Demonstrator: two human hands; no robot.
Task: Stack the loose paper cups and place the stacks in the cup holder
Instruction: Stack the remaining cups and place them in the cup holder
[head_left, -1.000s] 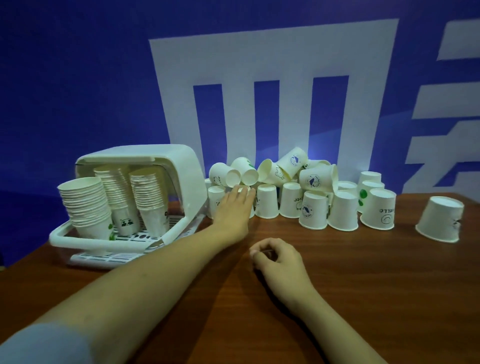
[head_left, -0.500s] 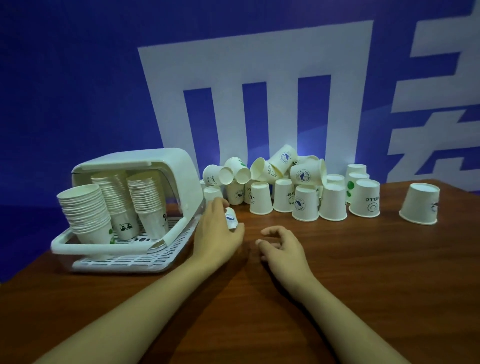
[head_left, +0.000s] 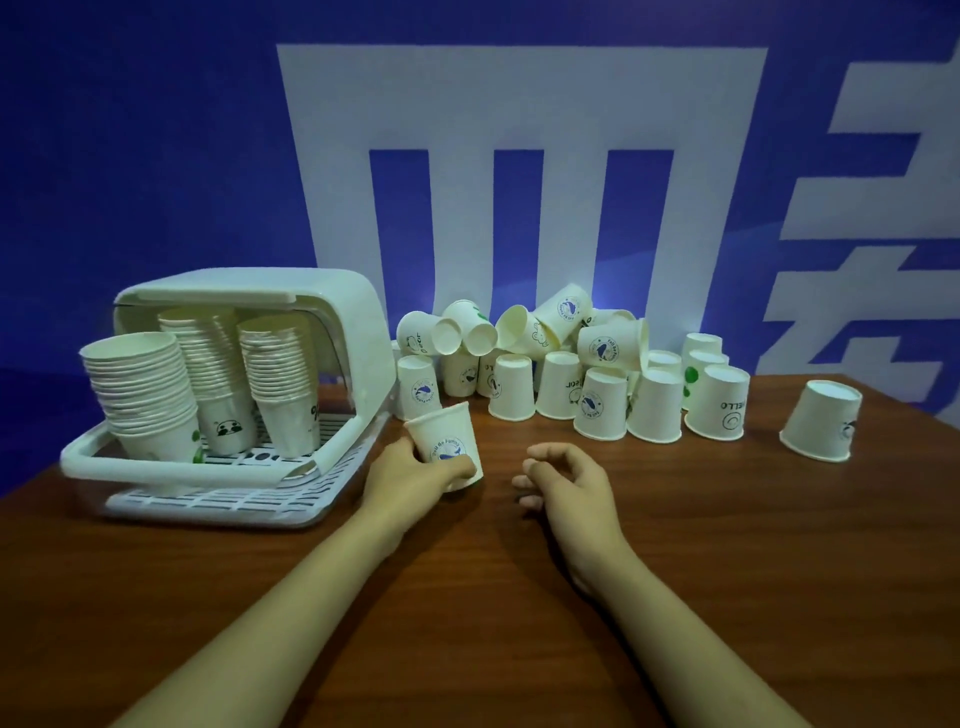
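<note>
**A:** How would that paper cup (head_left: 445, 446) have handled, do you think?

**B:** Very light, I'd judge, and thin-walled, so easy to crush or dent. A gentle hold round the lower wall looked right, which is where the left hand (head_left: 410, 478) had it: thumb and fingers curled around the base end, mouth up and tilted slightly away.

**A:** Where was it?

**B:** Just right of the cup holder (head_left: 234, 395), at the near side of the loose cup pile (head_left: 561, 374), low over the wooden surface (head_left: 519, 597). I couldn't tell whether its base touched the wood.

**A:** And its look?

**B:** White, tapered, with a rolled rim and a round blue printed logo facing the camera.

**A:** The other grip?

**B:** The right hand (head_left: 566, 486) lay near the cup's right, fingers loosely curled, holding nothing.

**A:** What about the rest of the cups?

**B:** Most of the pile stood mouth-down at the far edge, a few tipped on their sides on top. One upside-down cup (head_left: 821, 423) sat well apart at the right. The holder, a white plastic tray with a hinged hood, already carried three tall stacks (head_left: 218, 374). Nesting should go easily, though a squeezed rim might jam.
</note>
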